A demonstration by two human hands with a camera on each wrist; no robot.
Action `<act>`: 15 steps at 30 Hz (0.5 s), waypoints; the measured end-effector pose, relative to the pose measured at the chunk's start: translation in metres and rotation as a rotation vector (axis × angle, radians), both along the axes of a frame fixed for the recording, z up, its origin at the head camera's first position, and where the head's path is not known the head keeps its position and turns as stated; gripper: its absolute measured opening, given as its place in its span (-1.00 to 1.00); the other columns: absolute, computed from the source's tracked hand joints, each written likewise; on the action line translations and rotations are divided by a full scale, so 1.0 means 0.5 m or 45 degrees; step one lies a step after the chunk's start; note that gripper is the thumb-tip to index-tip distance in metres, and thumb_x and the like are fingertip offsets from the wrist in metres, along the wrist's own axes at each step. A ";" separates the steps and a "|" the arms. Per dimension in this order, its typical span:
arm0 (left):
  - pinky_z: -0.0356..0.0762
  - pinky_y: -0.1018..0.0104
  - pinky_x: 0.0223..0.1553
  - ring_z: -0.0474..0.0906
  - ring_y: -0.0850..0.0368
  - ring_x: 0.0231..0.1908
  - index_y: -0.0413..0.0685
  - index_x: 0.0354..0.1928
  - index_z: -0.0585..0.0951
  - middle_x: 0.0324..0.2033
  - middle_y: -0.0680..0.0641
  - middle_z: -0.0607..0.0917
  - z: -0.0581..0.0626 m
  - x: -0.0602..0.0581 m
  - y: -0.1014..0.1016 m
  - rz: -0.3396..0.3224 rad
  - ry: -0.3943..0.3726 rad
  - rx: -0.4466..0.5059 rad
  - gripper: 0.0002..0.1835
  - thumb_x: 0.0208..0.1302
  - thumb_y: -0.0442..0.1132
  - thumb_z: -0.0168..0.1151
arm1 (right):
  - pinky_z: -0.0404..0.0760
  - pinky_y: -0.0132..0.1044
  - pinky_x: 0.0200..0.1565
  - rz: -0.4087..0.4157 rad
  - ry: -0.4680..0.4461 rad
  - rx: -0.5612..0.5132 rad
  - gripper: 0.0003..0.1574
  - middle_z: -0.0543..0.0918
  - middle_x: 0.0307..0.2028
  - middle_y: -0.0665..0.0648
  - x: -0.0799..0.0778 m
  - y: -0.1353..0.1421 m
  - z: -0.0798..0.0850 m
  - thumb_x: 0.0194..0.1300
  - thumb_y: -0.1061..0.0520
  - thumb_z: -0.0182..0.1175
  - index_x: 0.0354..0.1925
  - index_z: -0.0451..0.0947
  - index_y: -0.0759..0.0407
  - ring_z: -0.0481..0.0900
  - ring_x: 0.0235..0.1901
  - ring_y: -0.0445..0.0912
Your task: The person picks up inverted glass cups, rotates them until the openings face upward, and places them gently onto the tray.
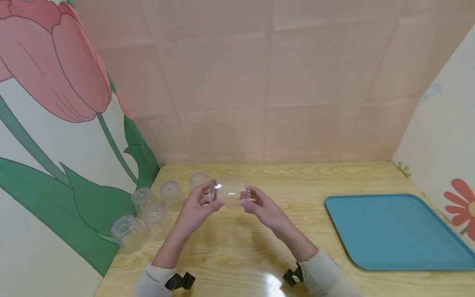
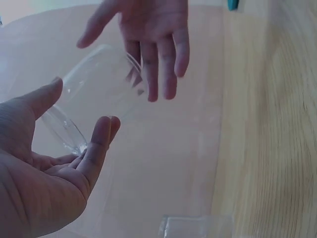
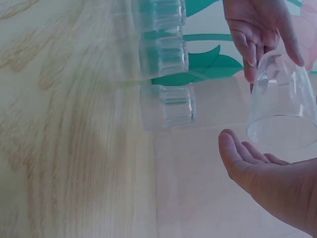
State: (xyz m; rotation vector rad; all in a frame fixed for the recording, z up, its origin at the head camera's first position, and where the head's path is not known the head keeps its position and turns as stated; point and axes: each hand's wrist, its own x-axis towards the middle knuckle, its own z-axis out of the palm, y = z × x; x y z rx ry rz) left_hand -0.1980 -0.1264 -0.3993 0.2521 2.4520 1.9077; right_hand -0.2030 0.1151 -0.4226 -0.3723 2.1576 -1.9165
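A clear drinking glass (image 1: 231, 189) is held sideways above the table, its base to the left and its open rim to the right. My left hand (image 1: 198, 208) grips it round the base end, thumb on one side and fingers on the other, as the left wrist view of the glass (image 2: 101, 84) shows. My right hand (image 1: 265, 208) is at the rim end with fingers spread from the thumb. In the right wrist view the right hand (image 3: 267, 171) has its fingers extended close to the rim; whether they touch it I cannot tell.
Several clear glasses (image 1: 154, 218) stand upside down at the table's left side. A blue tray (image 1: 400, 231) lies on the right of the wooden table (image 1: 237, 255). A pink sheet (image 1: 271, 82) hangs behind, and a tulip-printed panel (image 1: 55, 144) borders the left.
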 end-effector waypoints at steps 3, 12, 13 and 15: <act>0.65 0.13 0.00 0.68 0.06 -0.05 0.01 0.44 0.36 0.31 -0.21 0.52 0.000 0.002 0.005 -0.032 -0.015 0.071 -0.21 0.21 -0.11 0.51 | 0.50 0.00 0.29 0.040 -0.001 -0.067 -0.19 0.42 0.35 0.27 -0.001 0.001 0.004 0.50 -0.07 0.18 0.52 0.13 0.13 0.46 0.32 0.18; 0.67 0.16 0.04 0.66 -0.04 0.05 -0.11 0.50 0.27 0.35 -0.27 0.46 0.003 0.010 0.020 -0.113 -0.032 0.224 -0.16 0.25 -0.19 0.46 | 0.50 0.01 0.29 0.115 0.010 -0.209 -0.18 0.37 0.39 0.39 0.000 0.005 0.010 0.52 -0.06 0.15 0.54 0.10 0.20 0.47 0.30 0.21; 0.67 0.17 0.03 0.65 -0.05 0.07 -0.12 0.50 0.26 0.36 -0.27 0.46 0.003 0.011 0.021 -0.123 -0.030 0.235 -0.16 0.26 -0.19 0.46 | 0.50 0.00 0.29 0.123 0.008 -0.219 -0.17 0.36 0.40 0.38 0.001 0.006 0.011 0.53 -0.05 0.15 0.55 0.09 0.20 0.48 0.30 0.19; 0.68 0.16 0.02 0.63 -0.09 0.10 -0.15 0.51 0.24 0.36 -0.27 0.45 0.003 0.013 0.023 -0.145 -0.025 0.257 -0.15 0.26 -0.19 0.45 | 0.49 -0.01 0.30 0.144 -0.007 -0.242 -0.17 0.35 0.42 0.36 0.003 0.008 0.013 0.53 -0.05 0.14 0.56 0.07 0.18 0.48 0.30 0.19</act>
